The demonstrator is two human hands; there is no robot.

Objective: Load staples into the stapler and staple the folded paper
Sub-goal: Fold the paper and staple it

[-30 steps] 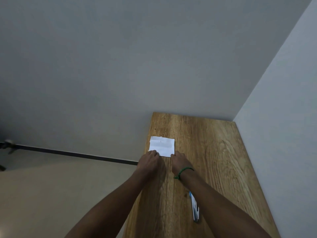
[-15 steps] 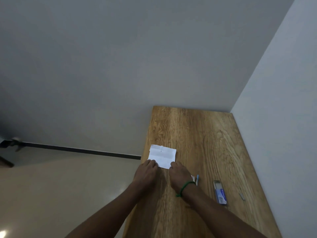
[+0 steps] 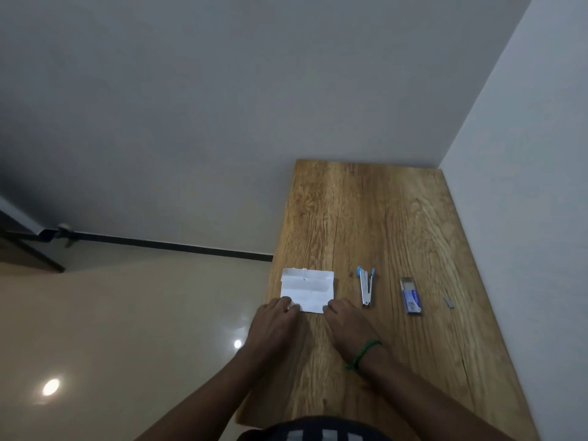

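A folded white paper (image 3: 308,289) lies flat near the left edge of the wooden table (image 3: 366,218). My left hand (image 3: 275,323) presses on its near left corner, and my right hand (image 3: 345,324), with a green band at the wrist, rests on its near right corner. A small silver stapler with blue tips (image 3: 366,286) lies hinged apart just right of the paper. Farther right is a blue and white staple box (image 3: 411,296), and beyond it a short strip of staples (image 3: 449,302).
The table stands in a corner, with grey walls behind it and to its right. Its left edge drops to a shiny beige floor (image 3: 127,329). The far half of the table holds nothing.
The view has tilted down, so the stapler, box and staple strip now show in full. Both hands stay on the paper's near edge, which has shifted slightly toward me.
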